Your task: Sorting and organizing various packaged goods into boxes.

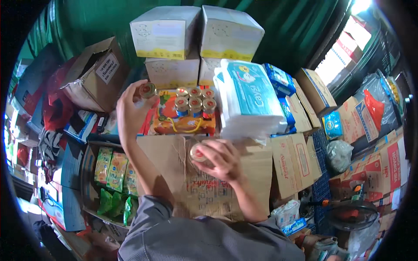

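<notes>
My left hand [133, 106] is raised at the left of the orange-red carton, fingers closed around a small jar with a gold and red lid [148, 90]. Lower down, over the brown cardboard [161, 156], my right hand [221, 160] grips a second jar, its round lid [197, 152] facing up. Several matching small jars [195, 105] stand upright in rows on the orange-red carton [164, 127], which has a yellow cord handle [187, 129] at its near side.
White boxes [165, 30] are stacked behind the carton. Plastic-wrapped packs [252, 93] sit to its right. An open box [89, 165] at left holds drink cartons [116, 171] and green pouches [106, 201]. Cardboard boxes [289, 163] and a black fan-like object [352, 215] are at right.
</notes>
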